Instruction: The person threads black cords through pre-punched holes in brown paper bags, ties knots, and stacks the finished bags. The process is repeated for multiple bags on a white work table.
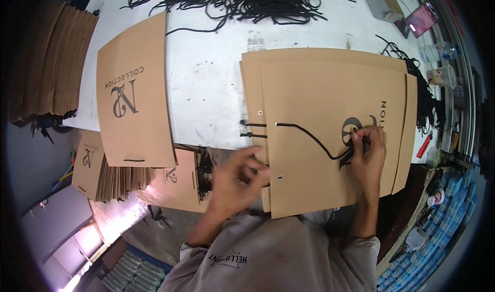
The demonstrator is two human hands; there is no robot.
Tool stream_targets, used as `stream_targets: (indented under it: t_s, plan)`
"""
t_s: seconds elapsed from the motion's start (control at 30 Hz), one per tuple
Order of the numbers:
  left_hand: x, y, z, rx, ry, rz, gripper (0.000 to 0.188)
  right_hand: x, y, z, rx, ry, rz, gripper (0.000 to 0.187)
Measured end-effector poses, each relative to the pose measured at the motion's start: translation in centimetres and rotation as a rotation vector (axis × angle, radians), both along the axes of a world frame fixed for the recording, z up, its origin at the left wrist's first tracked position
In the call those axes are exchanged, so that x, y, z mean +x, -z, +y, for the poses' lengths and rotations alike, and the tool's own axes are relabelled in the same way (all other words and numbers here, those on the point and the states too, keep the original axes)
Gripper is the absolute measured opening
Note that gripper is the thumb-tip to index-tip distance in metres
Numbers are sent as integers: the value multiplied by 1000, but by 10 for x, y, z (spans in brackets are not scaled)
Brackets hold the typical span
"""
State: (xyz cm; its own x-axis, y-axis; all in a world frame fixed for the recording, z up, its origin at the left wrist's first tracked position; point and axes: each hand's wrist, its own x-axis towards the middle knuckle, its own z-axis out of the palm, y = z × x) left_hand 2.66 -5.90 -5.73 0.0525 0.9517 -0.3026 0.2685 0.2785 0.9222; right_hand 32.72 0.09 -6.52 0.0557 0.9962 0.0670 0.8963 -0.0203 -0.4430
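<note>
Right hand (368, 150) pinches the free end of a black cord (309, 136) against the top paper bag, fingers closed on it just beside the printed emblem. Left hand (240, 181) is blurred at the bag's near-left edge by the lower punched hole; fingers look curled, but whether they grip anything cannot be told.

Largest first:
- White worktop (206, 80), one, scuffed, carries most of the goods.
- Flat kraft paper bags, stack (319, 86) in front of the person: at least three layers visible by their offset edges. The top bag shows two punched holes on its left side; the cord runs from the upper hole across the face to the right hand.
- One single kraft bag (134, 91) lying apart to the left, printed side up, a short black cord already across its lower end.
- Heap of loose black cords (247, 1) at the far edge of the worktop, too tangled to count.
- Stacks of more bags (124, 178) below the worktop's left edge, at least two piles.
- One clear plastic bottle (438, 49) at the far right.
- One red tool (424, 145) near the right edge, kind unclear.
</note>
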Motion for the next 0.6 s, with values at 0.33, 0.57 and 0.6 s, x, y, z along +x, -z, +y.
stream_targets:
  t_s: [0.33,0.57,0.6]
  plan:
    - [15,29,9,-48,-110,-333,36,-70,-8,-35,129,-519,659,16]
    - [1,18,14,-38,53,-477,48,-92,1,-36,132,-424,735,24]
    - [0,18,14,-48,65,-474,50,-92,1,-36,132,-437,729,25]
